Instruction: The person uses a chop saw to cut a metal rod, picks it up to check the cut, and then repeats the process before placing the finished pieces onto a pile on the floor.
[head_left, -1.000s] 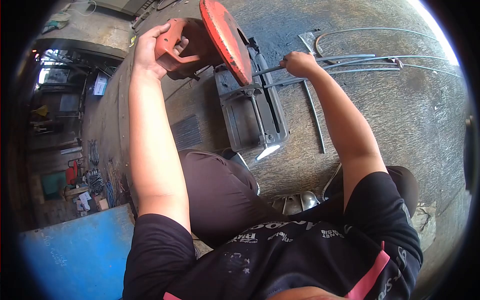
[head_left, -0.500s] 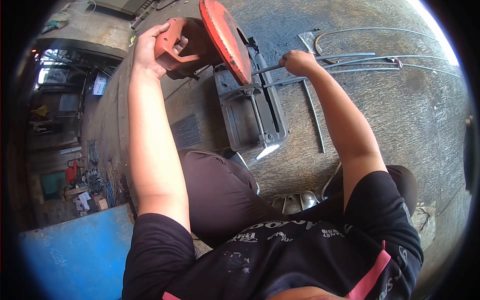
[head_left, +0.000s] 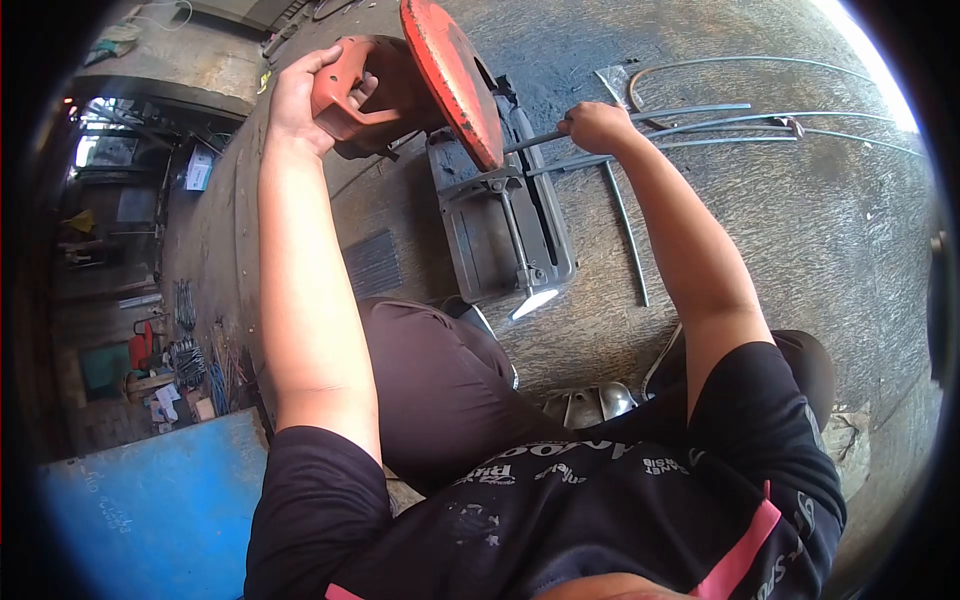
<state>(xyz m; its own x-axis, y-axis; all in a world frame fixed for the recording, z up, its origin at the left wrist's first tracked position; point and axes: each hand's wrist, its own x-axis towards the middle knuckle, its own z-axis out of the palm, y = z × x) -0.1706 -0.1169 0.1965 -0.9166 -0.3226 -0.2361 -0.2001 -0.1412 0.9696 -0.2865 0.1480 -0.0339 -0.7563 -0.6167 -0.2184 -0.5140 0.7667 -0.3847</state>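
My left hand (head_left: 298,102) is wrapped round the orange handle of a chop saw (head_left: 342,88). The saw's round orange blade guard (head_left: 455,80) hangs over its grey metal base (head_left: 485,245), which has a screw clamp along it. With fingers closed, my right hand (head_left: 598,128) grips a metal bar (head_left: 540,140) to the right of the guard. The bar's left end runs in under the guard, where its contact with the blade is hidden. Another bar (head_left: 575,163) lies just below my right hand, its left end at the saw base.
Long curved metal rods (head_left: 760,62) stretch across the floor to the right. A short loose bar (head_left: 628,235) lies right of the base. Left of it is a row of dark cut strips (head_left: 372,262). A blue panel (head_left: 150,505) stands at lower left.
Almost nothing differs. The saw's handle and guard, with my left hand on them, appear shifted very slightly to the right.
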